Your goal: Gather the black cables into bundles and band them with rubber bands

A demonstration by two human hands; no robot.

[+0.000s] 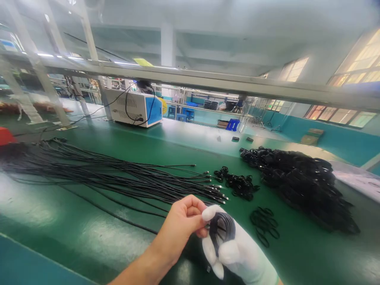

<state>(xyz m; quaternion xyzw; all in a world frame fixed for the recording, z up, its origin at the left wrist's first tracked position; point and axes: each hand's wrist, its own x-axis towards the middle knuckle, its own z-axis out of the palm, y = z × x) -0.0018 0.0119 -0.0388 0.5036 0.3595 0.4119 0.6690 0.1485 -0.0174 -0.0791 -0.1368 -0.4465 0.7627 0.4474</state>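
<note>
My right hand (234,249), in a white glove, is closed round a coil of black cable (221,229) held just above the green bench. My bare left hand (184,225) pinches the same coil from the left, fingers curled at its edge. Just beyond my hands a long bundle of straight black cables (118,178) lies across the bench, plug ends pointing right. A few loose black ties or rings (264,225) lie right of my gloved hand.
A big heap of coiled black cables (303,182) fills the right side of the green bench (74,233). A smaller pile of black ties (237,184) sits mid-bench. A white and blue machine (133,107) stands at the back, under a metal frame rail (208,81).
</note>
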